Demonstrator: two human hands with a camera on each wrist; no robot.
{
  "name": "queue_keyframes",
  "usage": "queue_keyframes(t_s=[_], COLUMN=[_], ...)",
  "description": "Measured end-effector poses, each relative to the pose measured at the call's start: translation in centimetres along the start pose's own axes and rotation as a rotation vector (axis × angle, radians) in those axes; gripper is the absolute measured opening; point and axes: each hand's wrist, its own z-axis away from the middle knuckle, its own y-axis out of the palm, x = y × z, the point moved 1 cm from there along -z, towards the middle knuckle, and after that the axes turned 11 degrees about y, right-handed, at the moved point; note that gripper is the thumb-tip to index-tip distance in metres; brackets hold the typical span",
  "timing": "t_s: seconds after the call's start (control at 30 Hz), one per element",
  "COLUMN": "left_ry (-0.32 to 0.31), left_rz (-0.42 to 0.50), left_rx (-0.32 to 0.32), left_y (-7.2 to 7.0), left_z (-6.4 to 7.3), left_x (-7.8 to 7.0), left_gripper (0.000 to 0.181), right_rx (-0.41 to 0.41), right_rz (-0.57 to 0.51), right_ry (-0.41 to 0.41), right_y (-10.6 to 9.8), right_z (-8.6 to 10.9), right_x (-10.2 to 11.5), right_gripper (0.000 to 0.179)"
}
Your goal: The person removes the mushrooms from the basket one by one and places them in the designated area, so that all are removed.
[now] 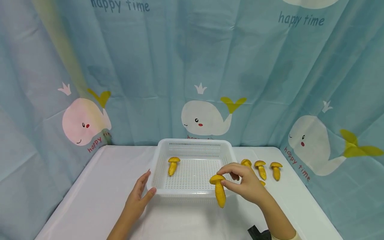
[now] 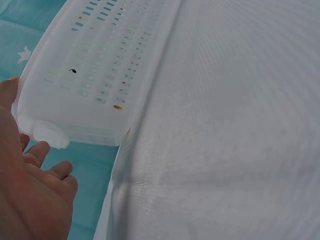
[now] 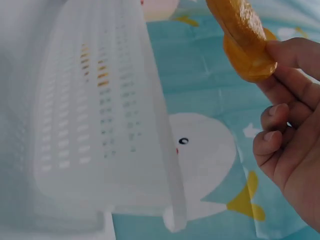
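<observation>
My right hand [image 1: 246, 185] pinches a yellow toy mushroom [image 1: 220, 192] by its cap between thumb and fingers. It hangs cap up, stem down, over the near right rim of a white perforated basket [image 1: 186, 192]. Inside the basket, towards the left, lies another yellow mushroom [image 1: 173, 166]. My left hand [image 1: 137, 197] is at the basket's near left corner, its thumb against the rim and its fingers loosely extended along the side. In the right wrist view the held mushroom [image 3: 244, 37] is outside the basket wall [image 3: 125, 185].
Several more yellow mushrooms [image 1: 276, 171] lie on the white-covered table [image 1: 120, 166] right of the basket, one mostly hidden behind my right hand. Blue curtains [image 1: 144, 66] with whale prints surround the table. A black object [image 1: 258, 233] is beside my right wrist.
</observation>
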Motion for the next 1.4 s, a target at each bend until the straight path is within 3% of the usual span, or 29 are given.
queue_keyframes(t_s=[0.5, 0.8, 1.17, 1.4], left_ry=[0.01, 0.001, 0.042, 0.02], left_rz=[0.005, -0.023, -0.007, -0.007], left_rx=[0.004, 0.008, 0.01, 0.015], left_y=[0.0, 0.1, -0.1, -0.1], left_z=[0.2, 0.1, 0.2, 0.1], left_x=[-0.3, 0.0, 0.0, 0.0], left_gripper=[0.069, 0.07, 0.068, 0.068], right_rx=[0.003, -0.032, -0.091, -0.127], right_rz=[0.019, 0.07, 0.111, 0.102], right_ry=[0.005, -0.007, 0.002, -0.011], right_y=[-2.1, -4.0, -6.9, -8.2], right_z=[1.4, 1.7, 2.3, 2.6], right_x=[-1.9, -3.1, -4.7, -5.7], right_gripper=[0.027, 0.032, 0.036, 0.039])
